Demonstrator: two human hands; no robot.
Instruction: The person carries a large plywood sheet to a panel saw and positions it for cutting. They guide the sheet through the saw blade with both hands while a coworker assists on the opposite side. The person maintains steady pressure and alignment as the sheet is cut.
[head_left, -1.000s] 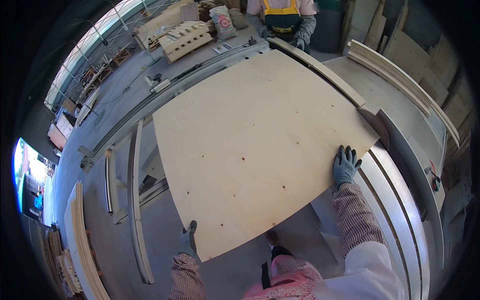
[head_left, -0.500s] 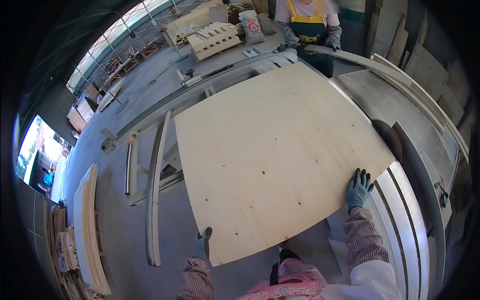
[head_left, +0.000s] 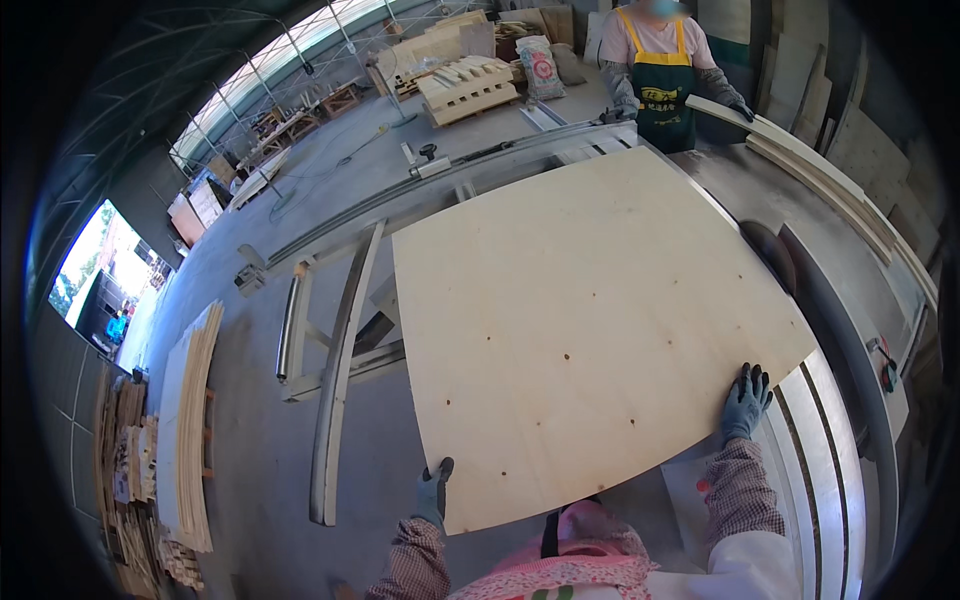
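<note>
A large pale plywood sheet with small dark knots lies on the sliding table of a panel saw. My left hand, in a grey-blue glove with dark fingertips, is closed on its near left corner. The thumb shows at the edge; the other fingers are hidden below. Gloved alike, my right hand lies on the near right edge, fingers stretched out on top and holding nothing. The dark round saw blade stands beside the sheet's right edge, beyond my right hand.
A co-worker in a green and yellow apron holds a wood strip across the saw table. Metal support bars stand left of the sheet. Plywood stacks line the left; a tape measure lies at right.
The view has turned, shifting the scene. Against the saw blade, the sheet and both my hands have come slightly nearer me. The co-worker's wood strip has moved right.
</note>
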